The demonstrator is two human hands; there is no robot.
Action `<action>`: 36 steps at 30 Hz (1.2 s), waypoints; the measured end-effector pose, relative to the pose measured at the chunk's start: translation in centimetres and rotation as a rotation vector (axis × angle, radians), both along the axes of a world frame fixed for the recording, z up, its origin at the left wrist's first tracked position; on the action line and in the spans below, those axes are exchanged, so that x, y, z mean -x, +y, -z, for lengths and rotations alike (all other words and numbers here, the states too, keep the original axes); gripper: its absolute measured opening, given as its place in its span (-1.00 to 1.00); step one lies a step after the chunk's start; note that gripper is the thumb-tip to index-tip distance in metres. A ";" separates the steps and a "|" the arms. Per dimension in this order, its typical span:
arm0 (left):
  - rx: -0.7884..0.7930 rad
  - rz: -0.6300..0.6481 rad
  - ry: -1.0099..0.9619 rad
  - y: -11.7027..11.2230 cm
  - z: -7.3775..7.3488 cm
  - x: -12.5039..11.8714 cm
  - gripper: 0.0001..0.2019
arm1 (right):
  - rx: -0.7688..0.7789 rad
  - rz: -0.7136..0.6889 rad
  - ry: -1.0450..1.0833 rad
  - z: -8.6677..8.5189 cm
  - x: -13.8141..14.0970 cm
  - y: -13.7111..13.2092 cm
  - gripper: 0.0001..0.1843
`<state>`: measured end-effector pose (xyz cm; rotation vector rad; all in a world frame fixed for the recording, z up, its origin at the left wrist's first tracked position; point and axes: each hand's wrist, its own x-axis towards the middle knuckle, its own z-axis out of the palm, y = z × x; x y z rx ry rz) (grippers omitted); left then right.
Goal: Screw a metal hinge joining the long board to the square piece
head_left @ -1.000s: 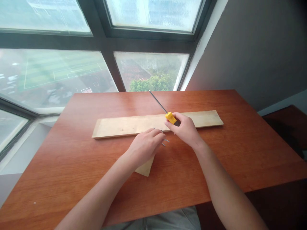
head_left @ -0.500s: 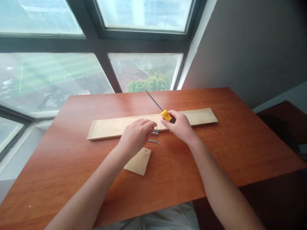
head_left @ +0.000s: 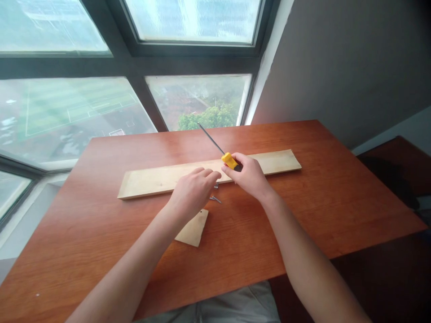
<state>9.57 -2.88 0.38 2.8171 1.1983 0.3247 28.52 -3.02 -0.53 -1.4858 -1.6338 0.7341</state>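
My right hand [head_left: 248, 175] is wrapped round the yellow and black handle of a screwdriver [head_left: 229, 160], its shaft slanting up to the left and away from me. My left hand [head_left: 195, 190] hovers over the front edge of a long pale wooden plank [head_left: 148, 181], fingers drawn together; what they pinch, if anything, is hidden. Just below its fingertips a small metal piece [head_left: 216, 185] shows beside the plank edge, partly covered. Several screws [head_left: 216, 199] lie loose nearer me. Under my left wrist sits a small wooden board [head_left: 193, 229] with a hole near one corner, partly hidden by my arm.
Everything rests on a reddish-brown wooden table [head_left: 256, 242]. Large framed windows [head_left: 198, 101] rise behind its far edge, with a grey wall [head_left: 336, 67] to the right. A dark wooden piece of furniture [head_left: 400, 166] stands beyond the right side.
The view has shifted slightly, so the table things appear a little further left. My left hand covers more of the metal piece. The screwdriver stays in my right hand.
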 end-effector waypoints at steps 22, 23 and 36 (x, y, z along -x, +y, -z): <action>-0.003 0.023 -0.092 -0.2 0.2 0.4 -0.87 | 0.016 -0.014 -0.020 -0.2 -0.1 -0.1 -0.82; 0.003 0.028 -0.088 -0.2 0.2 0.4 -0.87 | 0.015 -0.012 -0.021 -0.2 -0.2 -0.1 -0.82; -0.075 0.047 -0.033 -0.3 0.9 0.4 -0.88 | 0.021 -0.011 -0.011 -0.2 -0.4 -0.1 -0.82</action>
